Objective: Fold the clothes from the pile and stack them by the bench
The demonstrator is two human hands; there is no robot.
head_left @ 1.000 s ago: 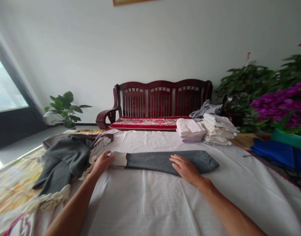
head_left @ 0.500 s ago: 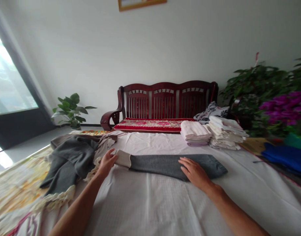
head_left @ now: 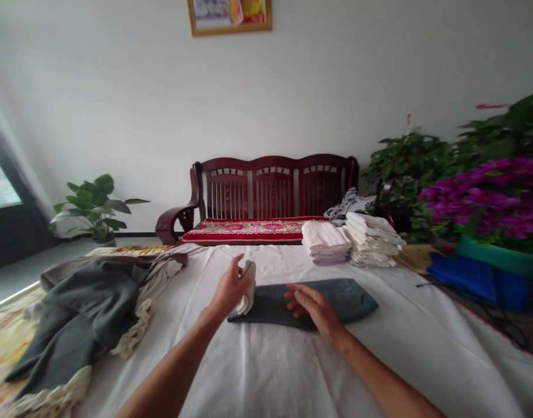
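A long grey garment (head_left: 269,299), folded narrow, lies crosswise on the white cloth (head_left: 266,371). Its cream band (head_left: 248,297) is turned inward over the grey fabric at the left end. My left hand (head_left: 229,288) grips this band, thumb raised and fingers partly hidden behind it. My right hand (head_left: 314,309) is over the middle of the garment with fingers loosely spread, holding nothing; whether it touches the fabric I cannot tell. To the left lies a crumpled heap of grey clothing (head_left: 86,307) with cream ruffled edges.
Folded pinkish cloths (head_left: 326,241) and a stack of white cloths (head_left: 373,239) sit at the back right. A blue cloth (head_left: 475,278) and purple flowers (head_left: 493,194) are farther right. Behind stands a wooden bench (head_left: 275,188); a potted plant (head_left: 96,203) is at left.
My left hand has moved right, folding the cream-banded end inward, so the garment is shorter. My right hand remains over its middle. The view has shifted right and slightly up.
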